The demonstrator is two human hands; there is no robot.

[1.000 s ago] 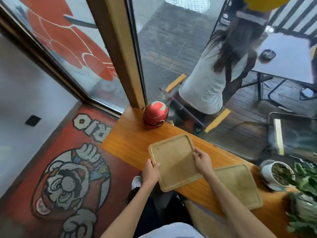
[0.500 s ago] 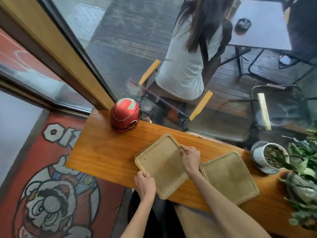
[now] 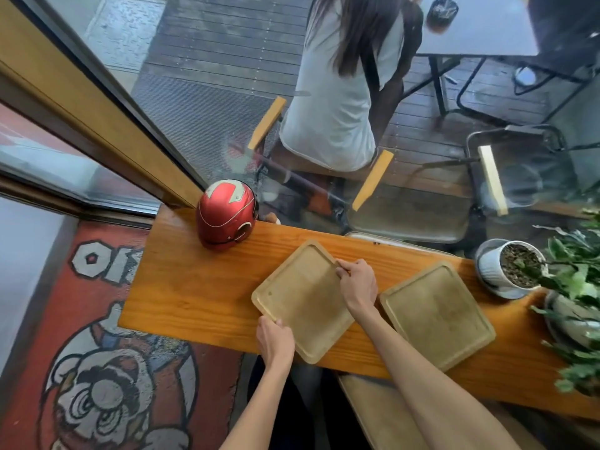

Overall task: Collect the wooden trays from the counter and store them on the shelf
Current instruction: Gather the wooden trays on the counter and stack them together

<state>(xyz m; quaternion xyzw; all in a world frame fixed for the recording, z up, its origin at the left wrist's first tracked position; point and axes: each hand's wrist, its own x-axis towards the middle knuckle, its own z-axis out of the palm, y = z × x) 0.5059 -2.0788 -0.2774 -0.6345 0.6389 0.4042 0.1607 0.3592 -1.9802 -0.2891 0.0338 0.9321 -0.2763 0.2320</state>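
Two pale wooden trays lie flat on the orange wooden counter [image 3: 181, 293]. The left tray [image 3: 303, 300] is turned like a diamond, and its near corner overhangs the counter's front edge. My left hand [image 3: 275, 342] grips its near-left edge. My right hand [image 3: 357, 285] grips its far-right edge, fingers curled over the rim. The second tray [image 3: 436, 315] lies just right of my right arm, untouched. No shelf is in view.
A red helmet [image 3: 225, 217] sits at the counter's back left against the window. A white plant pot [image 3: 508, 267] and leafy plants [image 3: 578, 306] crowd the right end. Behind the glass a person sits on a chair. Below the counter is a cushioned seat [image 3: 383, 414].
The view has swung to the right and down. Both hands keep their hold on the left tray, which stays on the counter.
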